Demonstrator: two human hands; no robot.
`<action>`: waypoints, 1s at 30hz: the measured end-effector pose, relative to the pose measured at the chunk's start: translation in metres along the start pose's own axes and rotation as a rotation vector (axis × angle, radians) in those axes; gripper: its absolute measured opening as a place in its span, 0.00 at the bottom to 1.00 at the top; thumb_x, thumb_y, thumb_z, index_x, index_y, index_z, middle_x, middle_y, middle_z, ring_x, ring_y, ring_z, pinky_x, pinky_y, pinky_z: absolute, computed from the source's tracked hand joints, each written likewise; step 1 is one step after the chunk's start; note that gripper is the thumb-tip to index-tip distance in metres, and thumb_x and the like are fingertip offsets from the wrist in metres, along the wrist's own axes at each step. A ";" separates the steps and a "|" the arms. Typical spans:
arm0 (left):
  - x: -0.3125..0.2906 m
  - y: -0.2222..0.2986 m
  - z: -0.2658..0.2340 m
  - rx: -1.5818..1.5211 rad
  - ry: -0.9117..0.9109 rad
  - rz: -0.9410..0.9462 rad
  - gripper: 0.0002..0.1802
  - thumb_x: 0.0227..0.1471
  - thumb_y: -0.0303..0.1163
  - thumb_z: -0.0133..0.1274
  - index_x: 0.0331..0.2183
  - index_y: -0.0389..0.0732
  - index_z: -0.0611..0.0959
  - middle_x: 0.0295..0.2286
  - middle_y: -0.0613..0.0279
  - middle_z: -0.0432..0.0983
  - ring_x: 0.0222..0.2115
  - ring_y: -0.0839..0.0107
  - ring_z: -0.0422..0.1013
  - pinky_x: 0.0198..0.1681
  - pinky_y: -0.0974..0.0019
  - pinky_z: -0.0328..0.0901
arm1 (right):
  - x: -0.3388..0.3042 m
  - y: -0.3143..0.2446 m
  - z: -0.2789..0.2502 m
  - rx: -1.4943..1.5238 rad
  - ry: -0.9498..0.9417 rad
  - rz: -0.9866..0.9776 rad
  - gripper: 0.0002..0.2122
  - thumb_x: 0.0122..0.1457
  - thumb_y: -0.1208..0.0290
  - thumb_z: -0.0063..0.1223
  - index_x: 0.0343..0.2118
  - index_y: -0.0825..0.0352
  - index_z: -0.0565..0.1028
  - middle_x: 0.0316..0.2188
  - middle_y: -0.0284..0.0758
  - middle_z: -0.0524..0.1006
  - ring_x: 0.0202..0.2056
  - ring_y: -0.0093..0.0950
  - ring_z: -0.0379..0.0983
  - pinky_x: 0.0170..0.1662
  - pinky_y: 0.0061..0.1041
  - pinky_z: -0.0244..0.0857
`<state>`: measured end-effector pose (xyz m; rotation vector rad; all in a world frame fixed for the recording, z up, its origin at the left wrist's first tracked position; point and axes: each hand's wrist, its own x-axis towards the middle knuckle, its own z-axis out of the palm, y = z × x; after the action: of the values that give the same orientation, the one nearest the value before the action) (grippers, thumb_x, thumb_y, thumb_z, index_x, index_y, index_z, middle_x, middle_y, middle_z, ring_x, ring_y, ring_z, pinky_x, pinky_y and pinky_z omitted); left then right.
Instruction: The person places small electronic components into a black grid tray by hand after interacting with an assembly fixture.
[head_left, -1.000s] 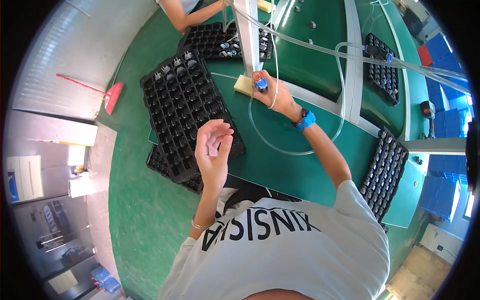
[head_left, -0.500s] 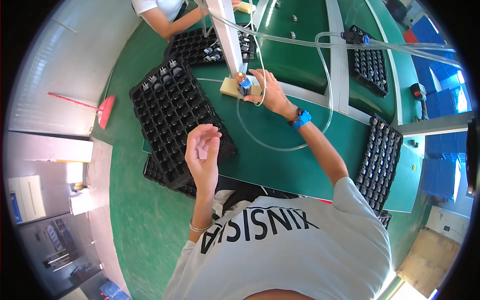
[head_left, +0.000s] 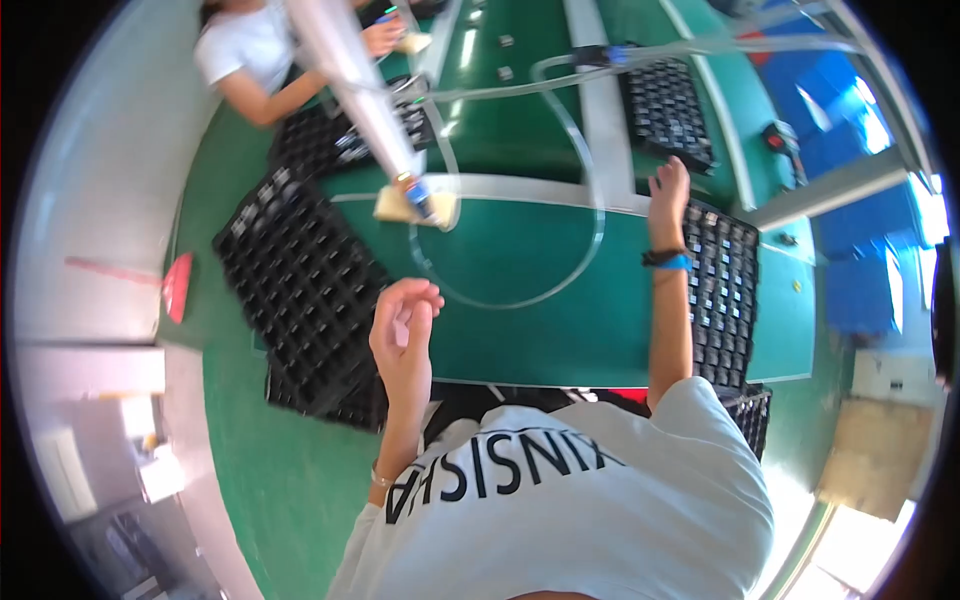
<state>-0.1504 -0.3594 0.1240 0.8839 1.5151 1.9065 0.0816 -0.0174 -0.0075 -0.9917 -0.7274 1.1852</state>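
My left hand [head_left: 403,325] is raised beside the right edge of the left black tray [head_left: 300,290], loosely curled with the thumb apart from the fingers; nothing shows in it. Over the far end of the right black tray [head_left: 722,290], which carries rows of small metal parts, my right hand [head_left: 668,195] is open, and I see nothing in it. A blue piece with a copper-coloured top [head_left: 418,195] stands tilted at a pale yellow block [head_left: 392,207], away from both hands; motion blurs it.
Clear tubing [head_left: 590,240] loops over the green table [head_left: 520,345]. A white post [head_left: 355,80] rises behind the block. Another person [head_left: 250,60] works at the far left by a black tray. One more tray [head_left: 665,105] lies at the far right, near a power tool [head_left: 785,150].
My right hand has left the blue piece and moved right to the right tray. My left hand keeps its curled pose. The whole view has shifted.
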 end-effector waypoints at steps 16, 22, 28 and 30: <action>0.047 -0.114 0.172 -0.615 -0.613 -0.805 0.19 0.57 0.39 0.42 0.45 0.36 0.69 0.41 0.57 0.69 0.41 0.67 0.68 0.45 0.69 0.63 | 0.102 0.005 -0.016 0.158 0.347 0.458 0.22 0.46 0.49 0.57 0.38 0.59 0.69 0.32 0.33 0.66 0.26 0.27 0.61 0.25 0.27 0.58; 0.124 -0.186 0.268 -1.058 -0.536 -1.133 0.30 0.57 0.49 0.38 0.50 0.34 0.62 0.48 0.46 0.61 0.47 0.56 0.63 0.54 0.60 0.58 | 0.104 -0.027 -0.001 0.263 0.348 0.568 0.13 0.47 0.63 0.56 0.19 0.62 0.63 0.14 0.30 0.60 0.10 0.22 0.52 0.10 0.16 0.45; 0.203 -0.235 0.326 -1.075 -0.288 -1.099 0.39 0.52 0.62 0.33 0.51 0.36 0.63 0.50 0.46 0.60 0.50 0.53 0.60 0.54 0.49 0.55 | 0.049 -0.051 0.013 0.144 0.214 0.453 0.12 0.51 0.64 0.51 0.17 0.60 0.63 0.12 0.28 0.60 0.08 0.21 0.50 0.09 0.16 0.44; 0.205 -0.235 0.338 -1.143 -0.468 -1.058 0.41 0.52 0.63 0.30 0.52 0.36 0.62 0.51 0.48 0.59 0.51 0.52 0.59 0.55 0.49 0.53 | 0.027 -0.065 -0.007 0.129 0.249 0.433 0.11 0.51 0.64 0.51 0.17 0.59 0.65 0.12 0.27 0.61 0.09 0.20 0.51 0.10 0.15 0.43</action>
<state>-0.0167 0.0553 -0.0217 -0.0669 0.2647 1.2341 0.1205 0.0029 0.0478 -1.1979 -0.2383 1.4264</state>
